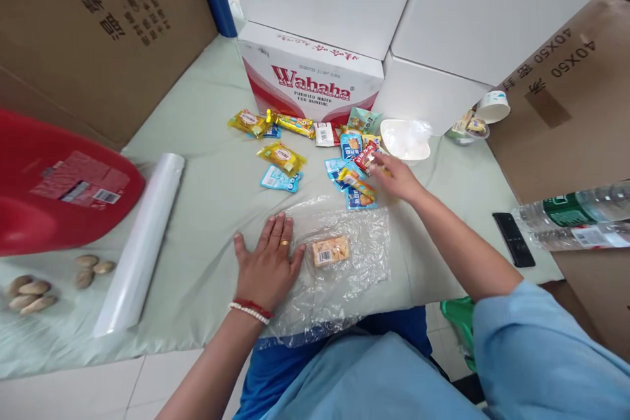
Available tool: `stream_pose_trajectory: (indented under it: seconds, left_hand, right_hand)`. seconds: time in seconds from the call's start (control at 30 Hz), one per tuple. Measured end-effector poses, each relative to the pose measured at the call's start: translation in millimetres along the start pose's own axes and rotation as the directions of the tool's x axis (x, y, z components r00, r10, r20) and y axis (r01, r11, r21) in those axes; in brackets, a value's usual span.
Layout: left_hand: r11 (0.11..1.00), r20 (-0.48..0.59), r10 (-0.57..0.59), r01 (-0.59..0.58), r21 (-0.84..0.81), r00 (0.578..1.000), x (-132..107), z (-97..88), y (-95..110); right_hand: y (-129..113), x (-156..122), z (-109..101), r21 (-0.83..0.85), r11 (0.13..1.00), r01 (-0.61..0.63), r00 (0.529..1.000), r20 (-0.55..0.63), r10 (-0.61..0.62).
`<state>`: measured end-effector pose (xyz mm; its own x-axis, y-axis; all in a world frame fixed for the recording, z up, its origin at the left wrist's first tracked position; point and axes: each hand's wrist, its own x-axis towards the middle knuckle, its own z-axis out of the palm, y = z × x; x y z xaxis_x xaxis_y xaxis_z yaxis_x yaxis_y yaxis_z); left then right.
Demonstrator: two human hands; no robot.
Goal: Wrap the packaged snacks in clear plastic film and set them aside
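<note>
My left hand (268,261) lies flat with fingers spread on the left edge of a crinkled sheet of clear plastic wrap (339,275) on the pale green table cover. One orange snack packet (331,251) lies on the wrap just right of that hand. My right hand (396,177) reaches forward into a pile of small snack packets (352,167), its fingertips closed on a red packet (367,159).
A roll of clear wrap (142,236) lies left, by a red plastic tub (54,184) and several nuts (29,292). A Wahaha carton (310,79), white boxes, a white bowl (406,139), a tape roll (493,106), a black phone (513,239) and water bottles (575,216) surround the work area.
</note>
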<state>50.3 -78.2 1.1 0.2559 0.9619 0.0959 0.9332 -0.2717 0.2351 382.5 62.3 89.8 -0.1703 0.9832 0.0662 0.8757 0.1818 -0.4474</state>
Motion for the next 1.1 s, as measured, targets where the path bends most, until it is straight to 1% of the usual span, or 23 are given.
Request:
stream_pose_trajectory:
  seconds: [0.07,0.1,0.17,0.23,0.33,0.4,0.43,0.47,0.53,0.6,0.63,0.67,0.7,0.73,0.77,0.8,0.83,0.87,0.9,0.93,1.0,1.03,1.1]
  left_hand:
    - [1.0,0.0,0.003,-0.003,0.0,1.0,0.4,0.2,-0.1]
    - [1.0,0.002,0.005,-0.005,-0.001,1.0,0.6,0.3,-0.3]
    - [1.0,0.007,0.007,-0.007,-0.003,1.0,0.9,0.4,-0.6]
    - [1.0,0.009,0.006,-0.006,-0.006,1.0,0.9,0.5,-1.2]
    - [1.0,0.004,0.008,-0.008,-0.012,1.0,0.6,0.6,-2.1]
    - [1.0,0.001,0.011,-0.011,-0.016,1.0,0.3,0.9,-2.5]
    - [1.0,-0.001,0.012,-0.012,-0.018,1.0,0.1,1.1,-2.6]
    - [1.0,-0.003,0.013,-0.013,-0.018,1.0,0.0,1.3,-2.6]
    - [1.0,-0.007,0.011,-0.012,-0.018,1.0,0.0,1.6,-2.4]
    - [1.0,-0.006,0.008,-0.008,-0.016,1.0,0.1,1.5,-1.8]
    - [1.0,-0.002,0.004,-0.004,-0.016,1.0,0.1,1.4,-1.5]
    - [1.0,0.004,0.0,0.0,-0.016,1.0,0.1,1.2,-1.1]
    - [1.0,0.01,-0.004,0.004,-0.016,1.0,0.0,0.9,-0.6]
    - [1.0,0.015,-0.008,0.008,-0.016,1.0,-0.1,0.7,-0.3]
    - [1.0,0.02,-0.012,0.012,-0.016,1.0,-0.2,0.5,0.0]
    - [1.0,0.025,-0.015,0.015,-0.016,1.0,-0.4,0.4,0.2]
    - [1.0,0.029,-0.017,0.017,-0.015,0.999,-0.5,0.3,0.3]
    - [1.0,0.032,-0.018,0.019,-0.014,0.999,-0.7,0.4,0.3]
    - [1.0,0.036,-0.018,0.018,-0.012,0.999,-0.9,0.5,0.1]
    - [1.0,0.038,-0.017,0.018,-0.009,0.999,-1.0,0.7,0.0]
    - [1.0,0.04,-0.016,0.017,-0.002,0.999,-1.3,1.1,-0.3]
    - [1.0,0.04,-0.017,0.017,0.002,0.999,-1.4,1.2,-0.4]
    - [1.0,0.041,-0.019,0.018,0.008,0.999,-1.3,1.4,-0.3]
  right_hand:
    - [6.1,48.5,-7.7,-0.076,0.996,-0.051,0.997,-0.063,0.046]
    - [10.3,71.4,-10.4,-0.169,0.983,-0.077,0.996,-0.048,0.07]
    - [18.4,111.3,-12.7,-0.329,0.939,-0.105,0.988,0.069,0.135]
    - [22.9,140.7,-11.1,-0.397,0.91,-0.116,0.963,0.178,0.2]
    - [21.4,164.1,-8.7,-0.42,0.896,-0.147,0.921,0.272,0.278]
    - [18.8,167.7,-12.2,-0.427,0.887,-0.176,0.898,0.3,0.322]
    - [18.3,166.4,-16.0,-0.405,0.892,-0.201,0.894,0.297,0.337]
    - [18.8,163.2,-21.0,-0.362,0.901,-0.238,0.893,0.282,0.35]
    - [21.6,151.7,-33.3,-0.216,0.917,-0.336,0.894,0.233,0.382]
    - [23.8,133.9,-45.8,-0.049,0.914,-0.403,0.906,0.122,0.406]
    - [23.0,122.8,-51.0,0.026,0.912,-0.409,0.912,0.043,0.408]
    - [20.2,110.3,-55.1,0.102,0.915,-0.39,0.917,-0.047,0.396]
    - [15.1,96.3,-57.7,0.18,0.921,-0.346,0.919,-0.133,0.372]
    - [7.7,80.8,-58.7,0.261,0.922,-0.286,0.919,-0.199,0.341]
    - [-1.5,63.9,-57.9,0.342,0.915,-0.213,0.927,-0.225,0.3]
    - [-12.0,45.6,-55.1,0.412,0.901,-0.138,0.944,-0.219,0.245]
    - [-22.9,26.2,-50.3,0.466,0.883,-0.063,0.969,-0.183,0.166]
    - [-33.4,6.2,-43.2,0.487,0.873,0.017,0.99,-0.13,0.054]
    - [-42.7,-13.8,-34.1,0.464,0.878,0.113,0.992,-0.104,-0.073]
    - [-50.3,-32.9,-23.3,0.433,0.879,0.198,0.98,-0.06,-0.191]
    - [-59.2,-65.5,0.8,0.413,0.852,0.321,0.923,0.065,-0.379]
    - [-60.6,-78.0,12.0,0.417,0.839,0.349,0.887,0.14,-0.439]
    - [-58.9,-94.4,27.7,0.421,0.833,0.358,0.812,0.3,-0.501]
